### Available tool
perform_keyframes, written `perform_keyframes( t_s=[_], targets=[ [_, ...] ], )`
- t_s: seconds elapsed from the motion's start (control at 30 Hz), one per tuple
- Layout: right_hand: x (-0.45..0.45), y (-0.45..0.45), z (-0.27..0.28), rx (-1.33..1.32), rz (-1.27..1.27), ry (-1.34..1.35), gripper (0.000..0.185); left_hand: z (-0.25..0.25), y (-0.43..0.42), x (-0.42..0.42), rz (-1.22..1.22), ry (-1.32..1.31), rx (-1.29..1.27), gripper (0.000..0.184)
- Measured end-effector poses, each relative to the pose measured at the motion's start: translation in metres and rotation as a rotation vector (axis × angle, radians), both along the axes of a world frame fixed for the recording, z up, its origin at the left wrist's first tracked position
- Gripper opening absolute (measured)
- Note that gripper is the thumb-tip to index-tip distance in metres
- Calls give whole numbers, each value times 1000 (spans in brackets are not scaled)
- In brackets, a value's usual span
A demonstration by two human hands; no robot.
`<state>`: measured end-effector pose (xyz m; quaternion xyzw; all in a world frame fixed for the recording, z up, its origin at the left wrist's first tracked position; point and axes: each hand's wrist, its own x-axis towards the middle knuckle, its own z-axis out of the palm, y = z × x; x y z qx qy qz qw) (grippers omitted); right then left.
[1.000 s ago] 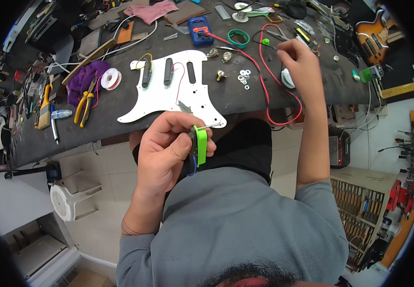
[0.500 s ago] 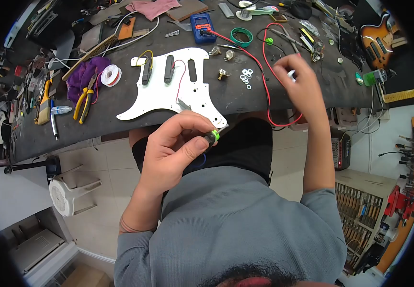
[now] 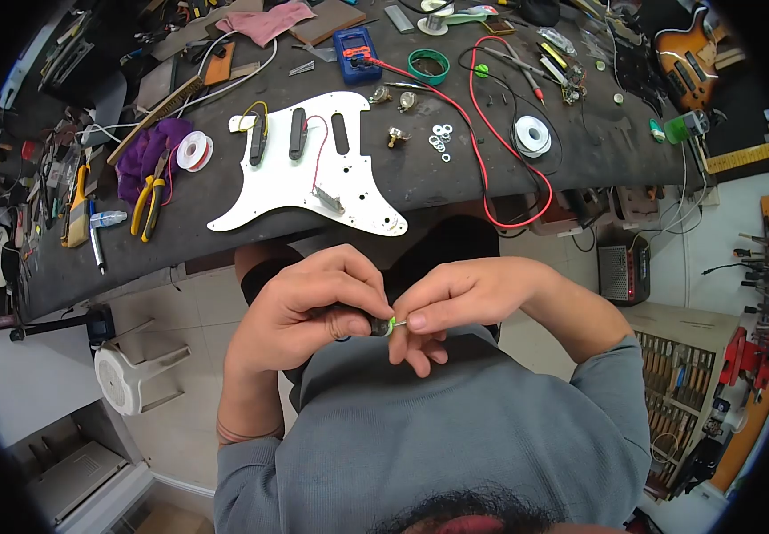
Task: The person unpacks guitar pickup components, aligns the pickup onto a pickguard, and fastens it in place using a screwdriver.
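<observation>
"Where is the green-and-black part (image 3: pixel 392 326), and how is it held?"

"Over the lap, just in front of the grey shirt (image 3: pixel 429 418). The left hand (image 3: pixel 300 307) pinches it between thumb and fingers. The right hand (image 3: pixel 478 292) has its thumb and fingertips closed on a thin metal shaft (image 3: pixel 401 323) at the green end; I can't tell whether the two are joined."

"Why end to end like that?"

"Presumably one hand steadies while the other guides. A pinch suits pieces this small, and close to the body they're easier to see."

"And the white pickguard (image 3: pixel 269 194)?"

"It lies flat near the surface's (image 3: pixel 438 182) front edge, likely for easy reach, with two black pickups (image 3: pixel 298 133) on it."

"Those washers (image 3: pixel 447 130)?"

"Loosely grouped beside it, probably so none strays."
</observation>
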<state>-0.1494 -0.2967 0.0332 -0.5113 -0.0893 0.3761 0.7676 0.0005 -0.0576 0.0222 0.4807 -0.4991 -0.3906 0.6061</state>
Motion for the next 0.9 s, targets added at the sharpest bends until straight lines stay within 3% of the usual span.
perform_keyframes(
  t_s=[0.1,0.17,0.23,0.33,0.37,0.47,0.6,0.7,0.8,0.83,0.9],
  targets=[
    [2,2,-6,-46,-33,-114,38,-3,7,0,40,12,40,20],
    [4,6,-2,-248,-149,-284,36,-7,9,1,77,21,37,21],
    [7,8,10,-507,-224,-527,28,-12,10,-4,159,175,46,21],
    [11,17,4,-587,-460,-772,23,-10,7,-11,188,315,55,24],
    [14,16,5,-629,-469,-810,13,-7,6,-17,196,404,83,25],
    [17,17,-5,-1076,-565,-1164,2,-13,7,-23,183,614,138,29],
    [21,23,-3,-1488,-648,-1473,6,-20,2,-29,175,788,53,28],
    [23,22,-3,-1286,-646,-1346,10,-26,1,-31,202,814,6,28],
    [19,20,-3,-838,-635,-863,22,-29,2,-29,203,792,-6,28],
    [18,19,1,-608,-588,-565,31,-30,3,-28,195,787,-7,27],
    [17,21,1,-561,-618,-439,29,-31,4,-27,200,768,-7,27]
  ],
)
